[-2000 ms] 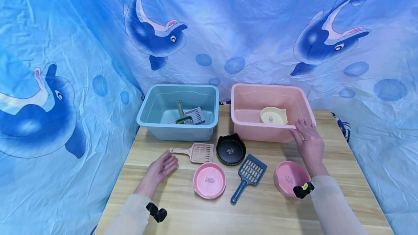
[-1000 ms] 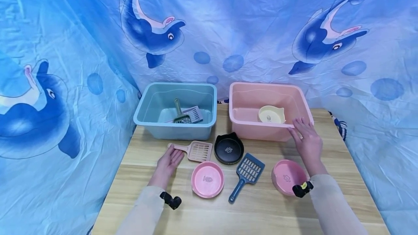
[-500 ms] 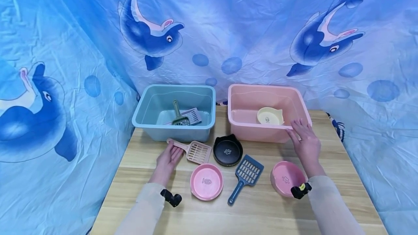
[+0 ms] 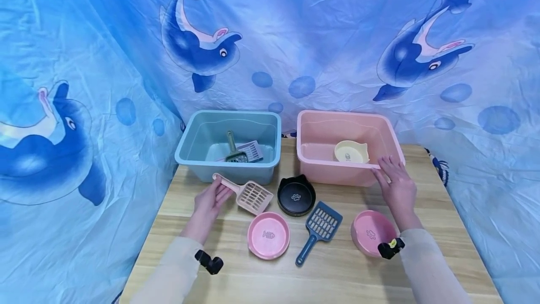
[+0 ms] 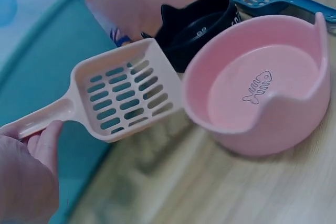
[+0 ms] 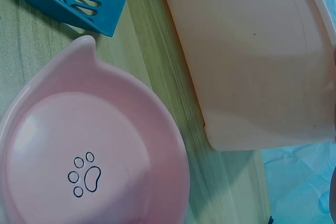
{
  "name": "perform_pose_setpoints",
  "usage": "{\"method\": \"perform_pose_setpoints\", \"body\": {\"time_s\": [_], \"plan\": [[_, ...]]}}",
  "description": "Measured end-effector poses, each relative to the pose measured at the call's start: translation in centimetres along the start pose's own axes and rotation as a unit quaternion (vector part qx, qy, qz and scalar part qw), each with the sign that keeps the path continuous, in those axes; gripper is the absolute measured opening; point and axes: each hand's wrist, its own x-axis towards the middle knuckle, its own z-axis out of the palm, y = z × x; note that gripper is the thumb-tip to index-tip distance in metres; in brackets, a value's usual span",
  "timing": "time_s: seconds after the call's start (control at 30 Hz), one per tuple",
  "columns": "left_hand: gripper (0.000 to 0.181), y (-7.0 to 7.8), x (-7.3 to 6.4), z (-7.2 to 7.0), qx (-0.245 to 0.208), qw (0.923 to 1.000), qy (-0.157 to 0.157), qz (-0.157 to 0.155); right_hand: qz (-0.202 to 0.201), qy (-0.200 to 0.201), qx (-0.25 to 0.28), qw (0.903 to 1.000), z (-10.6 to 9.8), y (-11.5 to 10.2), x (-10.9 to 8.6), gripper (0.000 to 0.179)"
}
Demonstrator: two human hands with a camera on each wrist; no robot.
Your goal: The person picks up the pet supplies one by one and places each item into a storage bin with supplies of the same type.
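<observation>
Dolphin cloth [image 4: 337, 36] backs the table [image 4: 329, 280], scoop [image 4: 242, 191] held above

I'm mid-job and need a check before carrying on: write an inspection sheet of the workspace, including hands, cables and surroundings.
Surface: wood-grain table, bearing bins, bowls and scoops.
Job's things: pale pink scoop, held; pink bin, cream bowl inside.
Clutter: blue bin with green scoop and lilac scoop inside; black bowl, pink fish-print bowl, pink paw-print bowl and dark blue scoop on the table.
Left hand: pinches the pale pink scoop's handle.
Right hand: holds the pink bin's front rim near its right corner.
Cables: nothing seen.
Surroundings: dolphin-print cloth behind and beside the table.
</observation>
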Motion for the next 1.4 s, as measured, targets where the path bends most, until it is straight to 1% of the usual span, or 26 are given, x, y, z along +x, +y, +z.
{"method": "perform_pose_setpoints", "body": {"time_s": [0.1, 0.17, 0.23, 0.3, 0.33, 0.4, 0.47, 0.57, 0.67, 0.73, 0.8, 0.9, 1.03, 1.1, 1.17, 1.27, 1.33, 1.4], "plan": [[0.047, 2.0, -1.5, 0.6, 0.050, 0.9983, -0.025, 0.016, -0.008, 0.007, 0.002, 0.9999, -0.2, -0.1, 0.0, 0.047], [0.051, 3.5, -2.5, 1.1, 0.074, 0.9961, -0.040, 0.026, -0.011, 0.011, 0.006, 0.9999, -0.3, -0.1, 0.1, 0.047], [0.047, 5.2, -3.3, 1.7, 0.093, 0.9936, -0.055, 0.032, -0.012, 0.011, 0.010, 0.9998, -0.3, -0.2, 0.1, 0.047], [0.036, 6.9, -4.2, 2.5, 0.101, 0.9921, -0.065, 0.036, -0.013, 0.010, 0.011, 0.9998, -0.3, -0.2, 0.1, 0.048], [0.031, 7.8, -4.5, 2.9, 0.103, 0.9917, -0.066, 0.039, -0.014, 0.010, 0.012, 0.9998, -0.2, -0.2, 0.1, 0.047], [0.027, 9.6, -5.2, 4.0, 0.107, 0.9909, -0.070, 0.042, -0.016, 0.011, 0.012, 0.9997, -0.1, -0.2, 0.1, 0.047], [0.033, 11.4, -5.3, 5.6, 0.111, 0.9903, -0.072, 0.044, -0.016, 0.011, 0.009, 0.9998, -0.2, -0.1, 0.1, 0.046], [0.047, 14.0, -5.0, 7.7, 0.118, 0.9890, -0.070, 0.054, -0.015, 0.008, 0.003, 0.9999, -0.3, 0.1, 0.2, 0.046], [0.052, 16.1, -4.1, 9.6, 0.112, 0.9894, -0.062, 0.068, -0.014, 0.006, 0.001, 0.9999, -0.4, 0.1, 0.2, 0.046], [0.051, 17.0, -3.2, 10.6, 0.099, 0.9911, -0.051, 0.073, -0.014, 0.006, 0.001, 0.9999, -0.5, 0.1, 0.2, 0.047], [0.049, 17.4, -2.2, 11.4, 0.086, 0.9931, -0.035, 0.072, -0.014, 0.004, 0.002, 0.9999, -0.6, 0.0, 0.2, 0.047], [0.046, 17.1, -0.5, 12.2, 0.064, 0.9962, -0.012, 0.059, -0.015, 0.001, 0.002, 0.9999, -0.7, -0.2, 0.2, 0.047], [0.040, 15.7, 1.9, 12.1, 0.044, 0.9979, 0.023, 0.042, -0.017, -0.001, -0.004, 0.9998, -0.6, -0.1, 0.2, 0.047], [0.038, 14.9, 2.9, 11.9, 0.031, 0.9979, 0.041, 0.040, -0.019, -0.002, -0.005, 0.9998, -0.6, -0.1, 0.2, 0.047], [0.037, 14.2, 3.8, 11.8, 0.028, 0.9973, 0.055, 0.041, -0.021, -0.004, -0.004, 0.9998, -0.6, -0.2, 0.3, 0.047], [0.037, 13.2, 5.0, 11.9, 0.029, 0.9972, 0.058, 0.037, -0.022, -0.002, -0.005, 0.9997, -0.6, -0.2, 0.5, 0.046], [0.039, 12.6, 5.7, 12.1, 0.043, 0.9970, 0.057, 0.031, -0.020, 0.000, -0.006, 0.9998, -0.5, -0.1, 0.6, 0.046], [0.043, 12.1, 6.2, 12.3, 0.060, 0.9968, 0.048, 0.021, -0.020, 0.000, -0.008, 0.9998, -0.5, 0.0, 0.7, 0.046]]}}
